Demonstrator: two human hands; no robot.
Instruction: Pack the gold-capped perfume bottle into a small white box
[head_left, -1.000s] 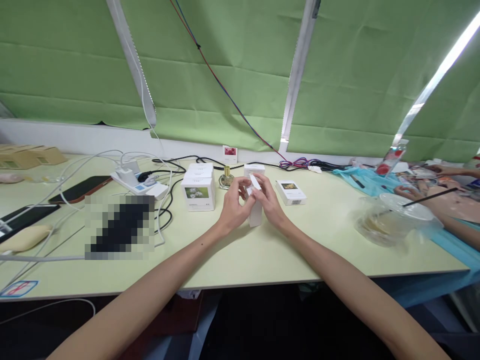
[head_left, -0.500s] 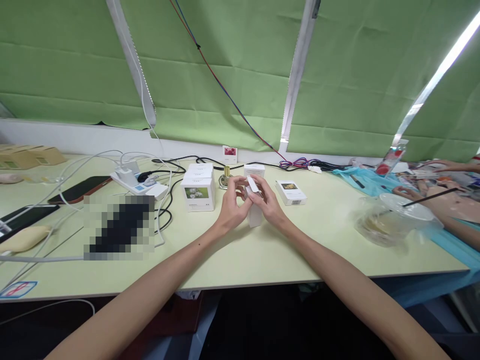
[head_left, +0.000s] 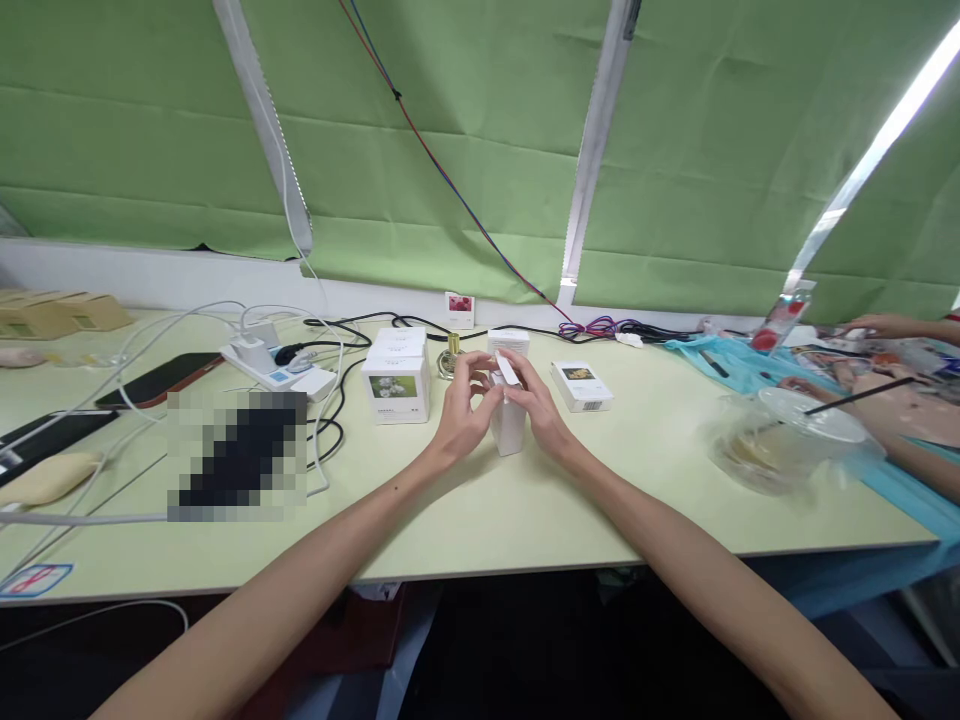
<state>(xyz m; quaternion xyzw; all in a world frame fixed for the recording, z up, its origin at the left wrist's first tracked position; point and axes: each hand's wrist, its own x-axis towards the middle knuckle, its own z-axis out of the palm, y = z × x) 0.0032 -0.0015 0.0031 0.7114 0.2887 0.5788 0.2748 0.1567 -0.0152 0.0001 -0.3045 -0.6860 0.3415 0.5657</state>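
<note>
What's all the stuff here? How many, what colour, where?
Held box: one, white, between hands
Row boxes: about three, white, left
Lying box: one, white, right
Back box: one, white, behind hands
Pictured item: one, white-pink, back
Bottle: one, gold-capped, behind hands
Power strip: one, white, left
Phones: two, dark, left
Oblong thing: one, yellowish, left
Cartons: several, tan, left
Cables: many, mixed, left and back
Lidded tub: one, clear, right
Red-marked bottle: one, clear, right
Cloth: some, blue, right
Others' hands: at least two, bare, right
Blinds: several, green, back
Table: one, greenish, beneath
Left hand, right hand: two, bare, holding box
</note>
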